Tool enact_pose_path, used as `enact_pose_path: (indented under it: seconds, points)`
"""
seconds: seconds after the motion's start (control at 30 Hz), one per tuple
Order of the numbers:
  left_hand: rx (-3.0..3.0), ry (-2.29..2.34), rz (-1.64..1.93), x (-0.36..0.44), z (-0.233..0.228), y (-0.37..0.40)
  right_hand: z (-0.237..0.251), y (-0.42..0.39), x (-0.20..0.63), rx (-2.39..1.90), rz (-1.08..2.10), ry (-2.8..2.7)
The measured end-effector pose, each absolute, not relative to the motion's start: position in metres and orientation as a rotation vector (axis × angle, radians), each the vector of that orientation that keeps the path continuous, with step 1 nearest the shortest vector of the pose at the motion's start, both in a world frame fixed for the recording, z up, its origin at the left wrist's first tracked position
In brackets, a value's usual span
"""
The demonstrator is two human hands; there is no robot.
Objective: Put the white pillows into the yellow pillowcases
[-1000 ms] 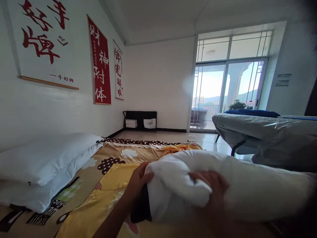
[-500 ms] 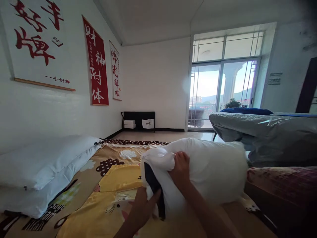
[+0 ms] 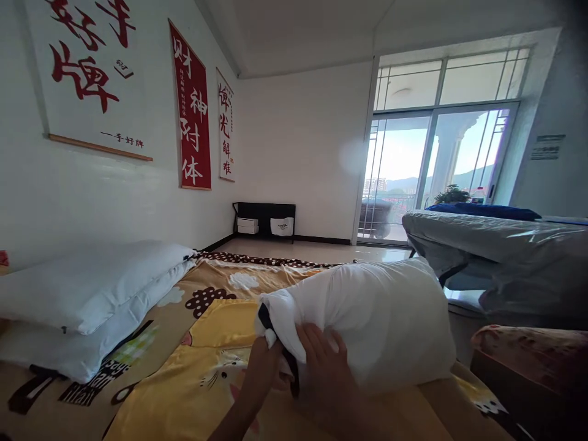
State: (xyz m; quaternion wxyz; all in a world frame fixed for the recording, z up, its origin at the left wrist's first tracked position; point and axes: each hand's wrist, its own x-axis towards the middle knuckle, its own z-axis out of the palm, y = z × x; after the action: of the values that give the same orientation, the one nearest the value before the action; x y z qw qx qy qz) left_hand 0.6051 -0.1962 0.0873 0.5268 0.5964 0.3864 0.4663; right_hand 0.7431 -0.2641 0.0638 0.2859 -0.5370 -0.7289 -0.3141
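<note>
White pillow (image 3: 395, 324), plump, softly creased (dark trim (image 3: 264, 315) at one end)

Two hands show, one left hand (image 3: 264, 364) and one right hand (image 3: 328, 364), along with three white pillows: one held pillow (image 3: 390, 324) and a stacked pair, upper pillow (image 3: 105, 282) and lower pillow (image 3: 87, 355). The scrolls number three, one red scroll (image 3: 195, 122), one large white scroll (image 3: 92, 119) and one narrow white scroll (image 3: 226, 128). There is one each of black shelf (image 3: 260, 212), white bag (image 3: 281, 226), glazed door (image 3: 432, 159), covered table (image 3: 528, 245), blue cloth (image 3: 482, 212) and leafy plant (image 3: 452, 195).
</note>
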Motion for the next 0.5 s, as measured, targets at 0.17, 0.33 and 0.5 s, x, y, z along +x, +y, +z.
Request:
enact_pose_path:
  seconds: [0.17,0.33,0.5]
  points:
    - [1.746,0.891,1.076,0.607,0.113,-0.215,0.051,-0.265,0.727,-1.55,-0.966,-1.586]
    - [1.782,0.762,1.101,0.619,0.133,-0.242,0.073,-0.27,0.736,-1.438,-0.986,-1.403]
    - [1.833,0.502,1.013,0.619,0.136,-0.264,0.105,-0.268,0.774,-1.191,-0.916,-1.385]
